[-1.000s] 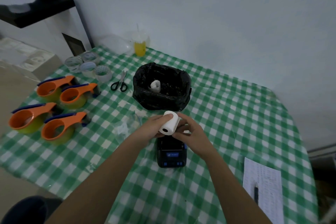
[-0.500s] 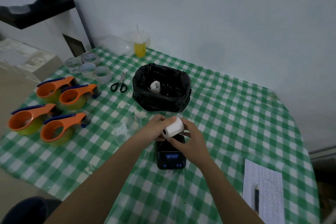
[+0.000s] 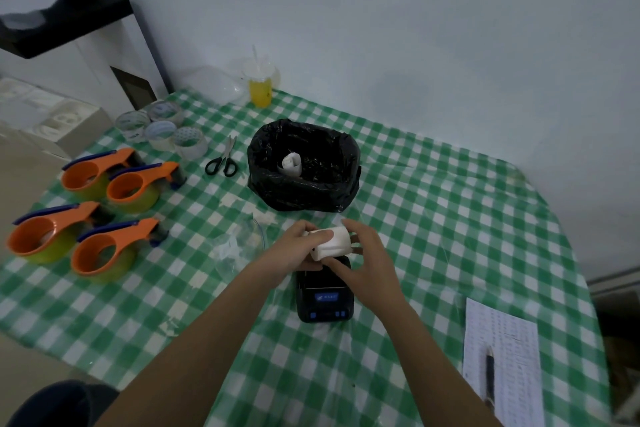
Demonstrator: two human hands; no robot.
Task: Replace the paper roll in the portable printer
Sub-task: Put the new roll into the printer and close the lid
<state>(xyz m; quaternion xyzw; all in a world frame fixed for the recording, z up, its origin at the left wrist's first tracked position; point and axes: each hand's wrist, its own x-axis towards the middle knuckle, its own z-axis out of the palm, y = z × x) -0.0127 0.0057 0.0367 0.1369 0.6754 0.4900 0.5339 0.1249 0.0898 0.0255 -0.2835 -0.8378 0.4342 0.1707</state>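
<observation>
A white paper roll lies on its side between both my hands, just above the back end of the black portable printer, which sits on the green checked tablecloth. My left hand grips the roll's left end, and my right hand holds its right end with the fingers curled round it. The printer's blue display and buttons face me. Its paper bay is hidden behind my hands. An old paper roll lies in the black-lined bin.
Several orange tape dispensers stand at the left, with clear tape rolls and scissors behind them. A crumpled clear wrapper lies left of my hands. A printed sheet with a pen lies front right. A yellow cup stands by the wall.
The roll has come down from above the printer to its back end and turned to lie more level. Both hands came down with it.
</observation>
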